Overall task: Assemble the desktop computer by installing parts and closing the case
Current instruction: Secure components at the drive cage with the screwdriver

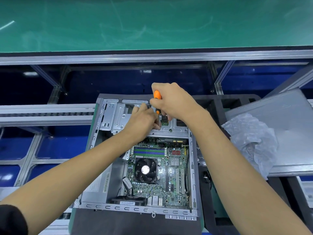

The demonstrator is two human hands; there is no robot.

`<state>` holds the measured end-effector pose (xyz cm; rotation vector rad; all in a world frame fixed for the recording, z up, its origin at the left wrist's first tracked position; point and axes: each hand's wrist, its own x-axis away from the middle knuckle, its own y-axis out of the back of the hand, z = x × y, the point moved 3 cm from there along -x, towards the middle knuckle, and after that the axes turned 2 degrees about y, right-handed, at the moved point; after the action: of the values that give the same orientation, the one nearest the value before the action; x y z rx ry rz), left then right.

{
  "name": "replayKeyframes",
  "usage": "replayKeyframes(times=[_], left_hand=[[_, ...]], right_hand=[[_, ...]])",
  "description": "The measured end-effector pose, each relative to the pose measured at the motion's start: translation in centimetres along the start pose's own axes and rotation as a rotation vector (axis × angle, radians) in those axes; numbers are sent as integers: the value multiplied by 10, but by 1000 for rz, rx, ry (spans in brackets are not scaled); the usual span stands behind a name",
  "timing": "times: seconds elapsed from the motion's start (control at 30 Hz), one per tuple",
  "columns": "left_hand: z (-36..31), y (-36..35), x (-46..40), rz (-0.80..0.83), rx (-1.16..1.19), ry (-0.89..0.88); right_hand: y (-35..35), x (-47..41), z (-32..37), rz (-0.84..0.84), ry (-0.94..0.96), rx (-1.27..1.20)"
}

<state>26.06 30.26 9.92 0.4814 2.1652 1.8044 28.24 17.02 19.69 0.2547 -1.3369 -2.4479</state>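
— What is seen around the open computer case [101,175]?

— To its right a flat grey side panel [288,133] is propped, with a crumpled clear plastic bag [252,141] laid on it. Black foam [211,192] is seen between case and panel. Behind, aluminium rails [45,114] and dark blue panels are crossed by a green belt [152,22].

— And the case itself?

— It is laid on its side on the tabletop, its interior exposed. A green motherboard [172,175] is mounted inside, with a round black cooler fan [145,170] and blue and green memory slots [149,151]. A stamped bare-metal drive cage [116,116] is fitted across the far end.

— How are the hands placed?

— An orange-and-black screwdriver [157,102] is gripped upright in the right hand [174,102], fingers wrapped around the handle. Its thin steel shaft is pinched near the tip by the left hand [144,119], which is rested on the cage. Much of the cage's middle is hidden by both hands, and the screw cannot be made out.
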Motion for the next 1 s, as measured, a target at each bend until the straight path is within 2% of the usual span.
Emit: replayKeyframes(times=[0.27,0.4,0.47,0.57,0.63,0.73,0.9,1.0], left_hand=[[-4,-2,5,-13,-172,-74],[-2,5,10,0,-43,-11],[-2,10,22,-54,49,57],[-15,17,55,-231,334,169],[-29,13,80,-235,568,238],[-47,-9,112,-109,833,368],[-50,-42,101,76,1216,822],[-54,-51,79,201,1663,853]], right_hand=[[-1,4,-1,4,46,31],[-1,7,-1,9,81,63],[-1,8,-2,5,86,76],[0,9,-4,0,89,106],[0,10,-4,-3,86,110],[-1,11,-4,1,87,113],[-1,12,-5,8,74,124],[-2,12,-3,19,78,148]])
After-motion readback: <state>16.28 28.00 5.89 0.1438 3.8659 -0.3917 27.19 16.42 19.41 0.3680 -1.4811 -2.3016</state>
